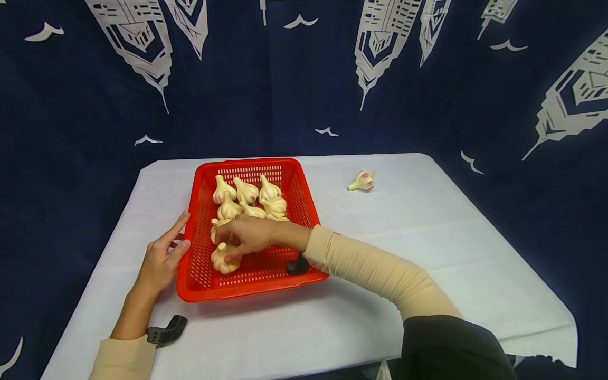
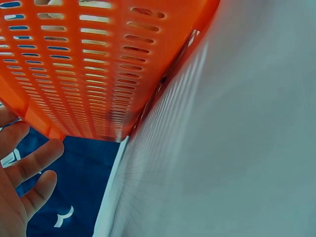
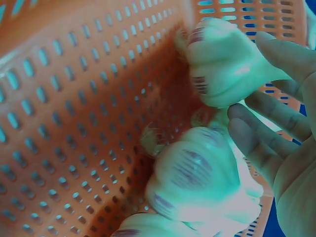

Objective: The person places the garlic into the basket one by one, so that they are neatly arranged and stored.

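Observation:
A red plastic basket (image 1: 256,287) with slotted walls stands on the white-covered table, several pale garlic bulbs gathered in its farther part. Inside it, my right hand (image 1: 249,235) pinches a garlic bulb (image 1: 223,259) near the basket's left front. In the right wrist view, thumb and fingers lie on either side of that garlic bulb (image 3: 224,64), and another garlic bulb (image 3: 195,170) lies just below. My left hand (image 1: 161,258) touches the basket's left rim from outside. The left wrist view shows its fingers (image 2: 39,160) spread and fairly straight along the orange-looking wall (image 2: 89,64).
A single garlic bulb (image 1: 362,180) lies on the white tablecloth (image 1: 408,211), right of the basket toward the back. Black wrist cameras sit at each wrist, the right one (image 1: 298,265) over the basket's front right. A dark blue printed curtain (image 1: 266,79) hangs behind the table.

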`<state>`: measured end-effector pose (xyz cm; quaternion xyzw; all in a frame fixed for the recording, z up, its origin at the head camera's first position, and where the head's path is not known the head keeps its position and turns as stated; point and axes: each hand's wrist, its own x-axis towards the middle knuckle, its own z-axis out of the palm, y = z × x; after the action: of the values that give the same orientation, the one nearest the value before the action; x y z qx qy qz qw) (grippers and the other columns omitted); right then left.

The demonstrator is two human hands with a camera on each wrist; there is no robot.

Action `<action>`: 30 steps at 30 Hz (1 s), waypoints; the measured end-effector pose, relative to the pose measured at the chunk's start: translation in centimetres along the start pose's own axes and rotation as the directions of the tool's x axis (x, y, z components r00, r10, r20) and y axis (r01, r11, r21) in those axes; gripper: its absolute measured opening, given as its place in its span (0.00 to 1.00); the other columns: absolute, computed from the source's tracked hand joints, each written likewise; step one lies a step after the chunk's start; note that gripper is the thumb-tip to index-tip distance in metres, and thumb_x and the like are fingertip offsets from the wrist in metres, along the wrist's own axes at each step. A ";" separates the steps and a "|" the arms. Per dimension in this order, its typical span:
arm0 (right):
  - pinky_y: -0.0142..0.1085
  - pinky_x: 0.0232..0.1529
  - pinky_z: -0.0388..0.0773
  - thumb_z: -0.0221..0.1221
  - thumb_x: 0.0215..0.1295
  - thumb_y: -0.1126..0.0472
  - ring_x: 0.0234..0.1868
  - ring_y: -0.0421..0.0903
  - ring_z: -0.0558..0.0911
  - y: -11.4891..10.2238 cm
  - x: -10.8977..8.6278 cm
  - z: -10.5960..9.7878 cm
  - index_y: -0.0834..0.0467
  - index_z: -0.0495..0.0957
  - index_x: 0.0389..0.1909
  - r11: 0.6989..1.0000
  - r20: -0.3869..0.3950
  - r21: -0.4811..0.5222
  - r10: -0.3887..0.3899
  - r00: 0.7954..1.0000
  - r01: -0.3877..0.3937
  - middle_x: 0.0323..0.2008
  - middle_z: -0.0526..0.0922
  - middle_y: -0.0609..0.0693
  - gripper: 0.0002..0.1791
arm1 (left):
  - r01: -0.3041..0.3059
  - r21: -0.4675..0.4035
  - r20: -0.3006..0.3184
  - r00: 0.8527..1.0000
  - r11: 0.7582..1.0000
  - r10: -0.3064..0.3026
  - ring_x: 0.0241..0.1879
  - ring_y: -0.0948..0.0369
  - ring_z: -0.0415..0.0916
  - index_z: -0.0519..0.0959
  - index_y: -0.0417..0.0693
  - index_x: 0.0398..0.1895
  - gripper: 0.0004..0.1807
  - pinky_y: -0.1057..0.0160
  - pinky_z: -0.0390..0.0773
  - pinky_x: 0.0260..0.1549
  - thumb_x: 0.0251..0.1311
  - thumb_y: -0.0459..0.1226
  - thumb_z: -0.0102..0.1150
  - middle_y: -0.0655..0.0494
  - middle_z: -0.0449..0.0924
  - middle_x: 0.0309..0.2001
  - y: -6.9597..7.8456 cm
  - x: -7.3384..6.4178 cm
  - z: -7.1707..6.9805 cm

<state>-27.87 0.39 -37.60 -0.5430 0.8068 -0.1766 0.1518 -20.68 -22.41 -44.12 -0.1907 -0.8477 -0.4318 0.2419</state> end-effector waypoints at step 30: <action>0.33 0.50 0.77 0.66 0.64 0.57 0.48 0.48 0.83 1.4 -4.9 -6.9 0.63 0.78 0.57 0.991 -0.170 0.022 0.136 0.976 -0.134 0.53 0.82 0.56 0.23 | -0.012 0.004 -0.011 1.000 1.000 0.012 0.41 0.79 0.69 0.68 0.41 0.70 0.30 0.81 0.67 0.39 0.62 0.30 0.52 0.42 0.69 0.67 -0.1 -0.1 0.3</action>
<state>-30.24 6.23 -31.82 -0.4691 0.8509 -0.2160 0.0961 -20.71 -22.25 -44.35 -0.1931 -0.8460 -0.4297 0.2496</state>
